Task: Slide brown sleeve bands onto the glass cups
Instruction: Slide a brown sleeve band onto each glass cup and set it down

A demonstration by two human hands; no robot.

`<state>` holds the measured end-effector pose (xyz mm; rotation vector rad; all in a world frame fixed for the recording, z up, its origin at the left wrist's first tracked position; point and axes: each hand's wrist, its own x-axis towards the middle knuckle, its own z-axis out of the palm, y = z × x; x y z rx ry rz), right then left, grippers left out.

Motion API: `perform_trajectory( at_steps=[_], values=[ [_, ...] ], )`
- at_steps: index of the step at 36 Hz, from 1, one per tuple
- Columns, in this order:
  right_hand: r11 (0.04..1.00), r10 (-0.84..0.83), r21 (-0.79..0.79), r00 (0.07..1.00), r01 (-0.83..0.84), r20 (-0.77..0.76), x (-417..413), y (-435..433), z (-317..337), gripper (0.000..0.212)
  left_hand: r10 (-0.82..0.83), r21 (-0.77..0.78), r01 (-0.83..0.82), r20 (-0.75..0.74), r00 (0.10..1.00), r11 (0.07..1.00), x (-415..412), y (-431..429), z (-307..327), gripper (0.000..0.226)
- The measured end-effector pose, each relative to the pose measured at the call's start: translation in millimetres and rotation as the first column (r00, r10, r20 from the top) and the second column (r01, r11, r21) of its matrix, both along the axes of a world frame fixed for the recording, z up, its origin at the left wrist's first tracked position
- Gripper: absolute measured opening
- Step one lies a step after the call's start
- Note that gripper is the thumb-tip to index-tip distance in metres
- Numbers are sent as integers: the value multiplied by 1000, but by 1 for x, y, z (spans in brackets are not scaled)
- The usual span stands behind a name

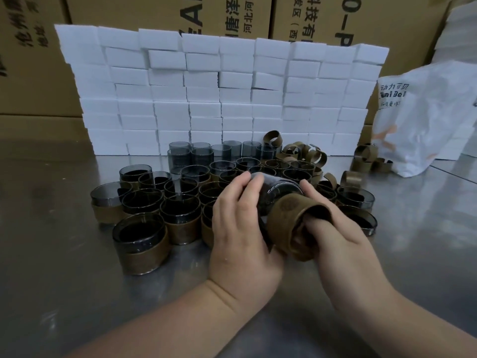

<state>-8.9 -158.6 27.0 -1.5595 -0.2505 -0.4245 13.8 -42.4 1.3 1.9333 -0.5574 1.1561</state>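
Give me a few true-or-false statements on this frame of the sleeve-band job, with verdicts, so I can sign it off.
1. The left hand holds a glass cup tipped on its side. True.
2. The right hand is empty. False: its fingers are tucked inside a brown sleeve band at the cup's near end.
3. Every cup in view already wears a band. False: the cups at the back of the metal table are bare.
4. Loose bands lie heaped behind the hands, towards the right. True.
5. A white bag stands at the right. True.
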Motion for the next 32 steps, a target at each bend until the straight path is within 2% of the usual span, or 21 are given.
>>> perform_trajectory(
  at_steps=[7, 9, 12, 14, 18, 21, 23, 28, 32],
  values=[
    [999, 36, 11, 999, -36, -33, 0, -3, -1, 21, -15, 16, 15, 18, 1000, 1000, -3, -1, 0, 82],
    [999, 15, -43, 1000, -15, -19, -1, -3, -3, 35, -18, -7, 18, 27, 999, 1000, -4, -1, 1, 82],
    [998, 26, -55, 1000, -27, -13, 0, -4, -2, 29, -24, 20, 23, 18, 1000, 1000, -6, -1, 1, 71],
    [997, 40, -63, 999, -40, -13, 0, -5, -2, 48, -30, 72, 29, 6, 1000, 997, -7, -1, 2, 65],
    [997, 42, -63, 999, -41, 7, 0, -3, -2, 32, -110, 131, 113, -29, 994, 985, -9, 0, 3, 66],
    [999, 1, -54, 1000, 0, 12, 1, -4, -2, 34, -184, 195, 197, -82, 980, 961, -11, 3, 2, 76],
    [998, -26, -55, 1000, 27, 16, 1, -4, -2, 35, -203, 190, 221, -109, 973, 956, -12, 3, 2, 75],
    [987, -89, -130, 996, 91, 24, 1, -4, -7, 40, -139, 137, 160, -152, 979, 978, -13, 2, 4, 78],
    [982, -108, -145, 991, 119, 80, 0, -4, -5, 54, -52, 147, 73, -141, 989, 987, -13, 1, 5, 70]
  ],
)
